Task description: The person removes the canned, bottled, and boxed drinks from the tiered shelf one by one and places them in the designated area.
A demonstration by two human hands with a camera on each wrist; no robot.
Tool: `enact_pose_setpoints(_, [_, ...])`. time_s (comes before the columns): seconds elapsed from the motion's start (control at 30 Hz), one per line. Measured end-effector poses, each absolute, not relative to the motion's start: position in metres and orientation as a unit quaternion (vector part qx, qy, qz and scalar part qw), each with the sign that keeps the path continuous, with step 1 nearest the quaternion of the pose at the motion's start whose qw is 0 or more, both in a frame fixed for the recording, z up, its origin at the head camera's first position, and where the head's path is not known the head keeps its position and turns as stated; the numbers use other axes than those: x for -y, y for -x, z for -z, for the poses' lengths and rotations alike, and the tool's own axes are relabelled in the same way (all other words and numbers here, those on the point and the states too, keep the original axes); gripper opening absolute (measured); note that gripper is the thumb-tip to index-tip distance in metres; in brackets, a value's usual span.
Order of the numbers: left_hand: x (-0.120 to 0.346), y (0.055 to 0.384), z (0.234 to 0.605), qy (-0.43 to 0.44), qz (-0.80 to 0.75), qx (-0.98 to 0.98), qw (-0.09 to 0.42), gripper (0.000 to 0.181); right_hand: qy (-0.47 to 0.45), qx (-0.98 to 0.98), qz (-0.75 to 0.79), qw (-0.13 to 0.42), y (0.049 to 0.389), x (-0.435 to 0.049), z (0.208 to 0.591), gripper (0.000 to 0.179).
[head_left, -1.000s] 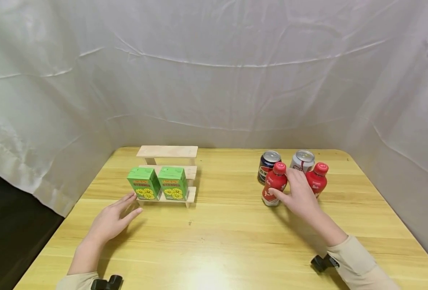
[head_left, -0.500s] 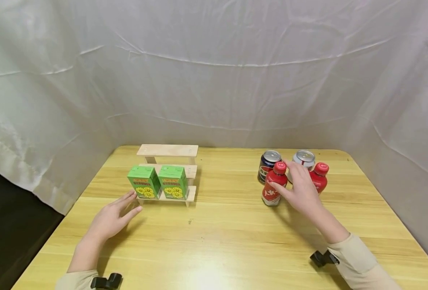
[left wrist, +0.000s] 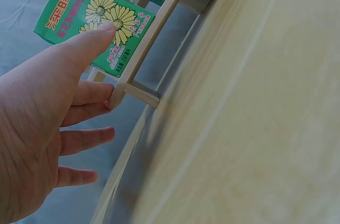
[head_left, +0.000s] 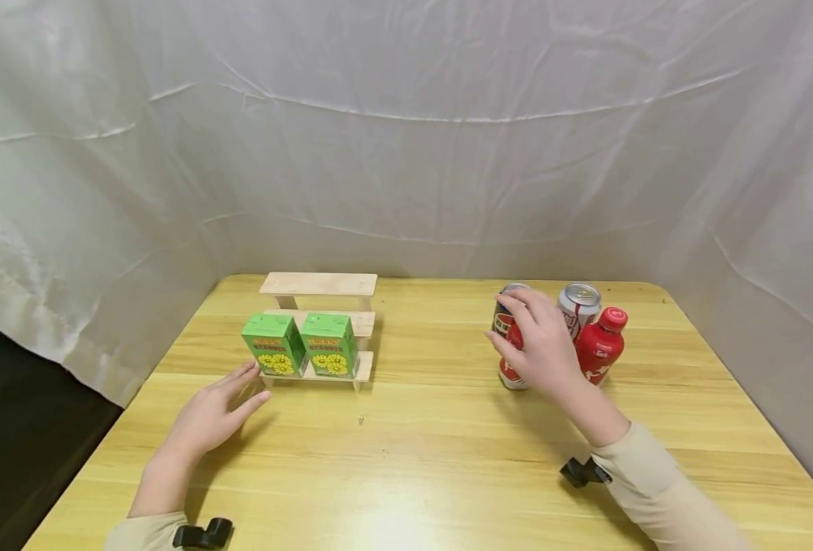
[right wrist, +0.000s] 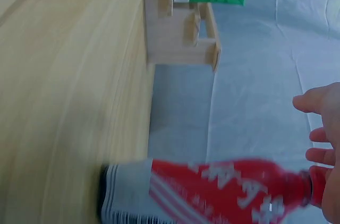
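Note:
My left hand point(head_left: 206, 417) lies at the left end of a small wooden stepped rack point(head_left: 318, 283), fingers fairly straight. In the left wrist view, fingertips meet the end of its lowest step, and the thumb overlaps a green drink carton point(left wrist: 109, 30). A second green carton point(head_left: 330, 346) stands beside it on that step. Over a red-labelled bottle point(head_left: 512, 375) hovers my right hand point(head_left: 544, 348), fingers spread and loosely bent, hiding the bottle's cap in the head view. The right wrist view has that bottle point(right wrist: 212, 189) upright on the table, its cap end by the hand.
Behind the right hand stand a dark can point(head_left: 502, 320) and a white-and-silver can point(head_left: 580, 302). Another red bottle point(head_left: 599, 348) is to their right. The wooden table point(head_left: 392, 459) reaches back to a pale hanging cloth point(head_left: 406, 153).
My right hand has shifted left from between the two red bottles to above the left one, uncovering more of the right bottle. The left hand and cartons stay in place.

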State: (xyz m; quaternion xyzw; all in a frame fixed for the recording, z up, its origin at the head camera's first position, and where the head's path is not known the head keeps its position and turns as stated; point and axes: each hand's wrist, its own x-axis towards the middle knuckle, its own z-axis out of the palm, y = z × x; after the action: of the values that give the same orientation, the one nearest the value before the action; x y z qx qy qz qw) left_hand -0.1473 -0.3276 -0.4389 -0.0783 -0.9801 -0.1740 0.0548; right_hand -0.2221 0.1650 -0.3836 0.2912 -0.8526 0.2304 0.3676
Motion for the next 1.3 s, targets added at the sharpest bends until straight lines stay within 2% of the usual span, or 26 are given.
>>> enact_pose_setpoints(0.17, [0.328,0.147,0.438,0.077,0.173,0.980,0.055,0.067,-0.337,0.822,-0.224,0.401,0.226,-0.141,0.382,0.052])
enact_pose_setpoints(0.43, [0.327,0.146,0.440,0.079,0.176,0.979,0.060,0.066,-0.373,0.805,-0.223,0.405,0.229,-0.105,0.381,0.049])
enact_pose_setpoints(0.77, [0.327,0.146,0.440,0.081,0.175,0.979,0.063,0.066,-0.394,0.815,-0.213,0.367,0.230,-0.063,0.381,0.051])
enact_pose_setpoints(1.3, [0.328,0.147,0.440,0.080,0.174,0.979,0.062,0.068,-0.416,0.840,-0.186,0.294,0.236,0.003,0.382,0.064])
